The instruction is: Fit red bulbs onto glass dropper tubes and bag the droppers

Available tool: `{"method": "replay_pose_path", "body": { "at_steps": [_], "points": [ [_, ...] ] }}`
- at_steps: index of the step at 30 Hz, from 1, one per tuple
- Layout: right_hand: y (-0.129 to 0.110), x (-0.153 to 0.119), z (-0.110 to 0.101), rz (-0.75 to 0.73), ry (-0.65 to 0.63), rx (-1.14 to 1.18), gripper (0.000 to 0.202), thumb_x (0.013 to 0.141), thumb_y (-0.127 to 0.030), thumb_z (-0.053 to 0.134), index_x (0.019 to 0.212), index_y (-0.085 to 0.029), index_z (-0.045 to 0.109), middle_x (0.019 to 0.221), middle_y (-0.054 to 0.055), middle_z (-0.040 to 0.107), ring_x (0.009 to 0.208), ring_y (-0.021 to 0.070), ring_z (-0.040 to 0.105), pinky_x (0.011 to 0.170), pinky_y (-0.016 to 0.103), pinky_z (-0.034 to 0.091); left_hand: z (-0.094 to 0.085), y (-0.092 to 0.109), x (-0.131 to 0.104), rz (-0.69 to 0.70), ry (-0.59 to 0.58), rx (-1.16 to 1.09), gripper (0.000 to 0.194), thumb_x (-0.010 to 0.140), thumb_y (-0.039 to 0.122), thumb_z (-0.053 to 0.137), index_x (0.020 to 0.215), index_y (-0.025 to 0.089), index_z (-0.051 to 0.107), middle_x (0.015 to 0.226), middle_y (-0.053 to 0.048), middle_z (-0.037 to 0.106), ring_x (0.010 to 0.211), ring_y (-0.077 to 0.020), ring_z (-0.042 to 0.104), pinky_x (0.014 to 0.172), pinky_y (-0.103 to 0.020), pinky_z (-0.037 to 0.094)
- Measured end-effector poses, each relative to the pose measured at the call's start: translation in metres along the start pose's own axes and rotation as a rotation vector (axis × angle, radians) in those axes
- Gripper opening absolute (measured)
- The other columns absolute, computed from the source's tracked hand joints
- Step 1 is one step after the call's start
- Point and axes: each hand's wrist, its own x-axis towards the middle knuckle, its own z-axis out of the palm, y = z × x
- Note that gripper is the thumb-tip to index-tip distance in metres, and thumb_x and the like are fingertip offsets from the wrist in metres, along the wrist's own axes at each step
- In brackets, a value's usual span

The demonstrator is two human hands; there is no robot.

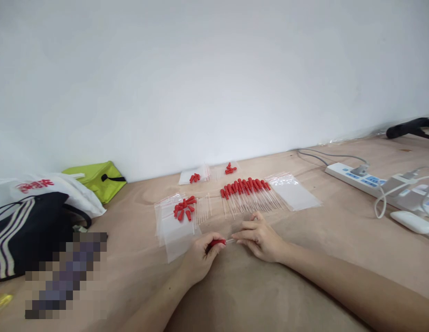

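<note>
Between finger and thumb, my left hand (203, 256) grips a red rubber bulb (217, 242). My right hand (259, 237) is closed on a thin clear dropper tube (230, 240), whose end meets the mouth of the bulb; how far it sits inside cannot be made out. Just beyond my hands lies a row of droppers with red bulbs (247, 186), their clear tubes pointing toward me. Left of them are loose red bulbs (184, 208) on clear zip bags (176, 244), with several bare tubes (203, 208) beside them.
A zip bag (293, 191) lies right of the row. Near the wall are more red bulbs (230, 169) and a small bag (186, 177). A power strip (355, 177) with cables and a white adapter (412, 222) sits right. Left are a black bag (34, 235) and a green bag (103, 182).
</note>
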Motion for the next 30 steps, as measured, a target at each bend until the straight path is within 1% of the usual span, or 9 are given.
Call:
{"method": "replay_pose_path", "body": {
  "at_steps": [4, 8, 11, 15, 19, 22, 26, 30],
  "points": [
    [0.001, 0.001, -0.001, -0.029, -0.017, -0.067, 0.022, 0.085, -0.021, 0.041, 0.089, -0.022, 0.062, 0.076, 0.000, 0.061, 0.063, 0.0096, 0.048, 0.071, 0.031, 0.021, -0.001, 0.003, 0.000, 0.028, -0.049, 0.070, 0.017, 0.081, 0.026, 0.045, 0.078, 0.018, 0.059, 0.067, 0.000, 0.061, 0.060, -0.0120, 0.054, 0.058, -0.021, 0.041],
    [-0.005, 0.000, 0.002, -0.026, 0.000, -0.135, 0.024, 0.084, -0.019, 0.038, 0.079, -0.018, 0.061, 0.070, 0.001, 0.057, 0.058, 0.0102, 0.043, 0.066, 0.031, 0.020, 0.000, 0.005, 0.000, 0.049, -0.048, 0.130, 0.017, 0.081, 0.025, 0.045, 0.077, 0.017, 0.059, 0.067, 0.000, 0.061, 0.060, -0.0123, 0.054, 0.057, -0.022, 0.040],
    [-0.009, -0.001, 0.004, 0.001, 0.006, -0.115, 0.024, 0.083, -0.016, 0.037, 0.075, -0.017, 0.059, 0.068, 0.002, 0.056, 0.058, 0.0107, 0.040, 0.065, 0.030, 0.020, 0.000, 0.005, -0.001, 0.091, -0.035, 0.151, 0.016, 0.081, 0.025, 0.045, 0.076, 0.017, 0.058, 0.066, 0.000, 0.060, 0.059, -0.0122, 0.053, 0.057, -0.022, 0.041],
    [-0.014, 0.001, 0.006, 0.038, -0.026, -0.075, 0.024, 0.083, -0.016, 0.036, 0.071, -0.016, 0.057, 0.066, 0.001, 0.054, 0.060, 0.0111, 0.041, 0.065, 0.029, 0.021, 0.001, 0.004, -0.003, 0.146, -0.047, 0.160, 0.016, 0.082, 0.026, 0.044, 0.076, 0.017, 0.056, 0.066, -0.001, 0.058, 0.059, -0.0119, 0.052, 0.056, -0.021, 0.040],
    [-0.016, 0.003, 0.009, 0.057, -0.065, -0.065, 0.022, 0.083, -0.017, 0.038, 0.070, -0.017, 0.056, 0.066, 0.001, 0.054, 0.060, 0.0106, 0.042, 0.065, 0.028, 0.022, 0.003, 0.002, -0.003, 0.182, -0.038, 0.179, 0.017, 0.083, 0.026, 0.042, 0.074, 0.017, 0.054, 0.065, -0.001, 0.056, 0.059, -0.0119, 0.052, 0.055, -0.021, 0.040],
    [-0.017, 0.004, 0.013, 0.070, -0.074, -0.068, 0.021, 0.083, -0.017, 0.040, 0.070, -0.017, 0.056, 0.067, 0.000, 0.055, 0.061, 0.0106, 0.044, 0.066, 0.028, 0.023, 0.003, 0.002, -0.003, 0.198, -0.043, 0.193, 0.017, 0.084, 0.026, 0.041, 0.076, 0.017, 0.054, 0.066, -0.001, 0.056, 0.059, -0.0122, 0.052, 0.055, -0.022, 0.040],
    [-0.017, 0.007, 0.015, 0.089, -0.100, -0.057, 0.021, 0.083, -0.017, 0.041, 0.071, -0.016, 0.057, 0.068, 0.000, 0.055, 0.063, 0.0104, 0.046, 0.066, 0.027, 0.025, 0.004, 0.001, -0.003, 0.191, -0.043, 0.208, 0.016, 0.085, 0.025, 0.040, 0.078, 0.018, 0.053, 0.069, -0.002, 0.057, 0.062, -0.0130, 0.053, 0.058, -0.023, 0.042],
    [-0.015, 0.012, 0.011, 0.091, -0.129, -0.105, 0.020, 0.086, -0.019, 0.039, 0.079, -0.017, 0.058, 0.074, 0.001, 0.057, 0.068, 0.0114, 0.048, 0.064, 0.027, 0.025, 0.004, -0.002, 0.002, 0.158, 0.005, 0.213, 0.014, 0.084, 0.023, 0.042, 0.077, 0.017, 0.054, 0.073, -0.003, 0.058, 0.068, -0.0146, 0.054, 0.063, -0.025, 0.044]
  ]
}}
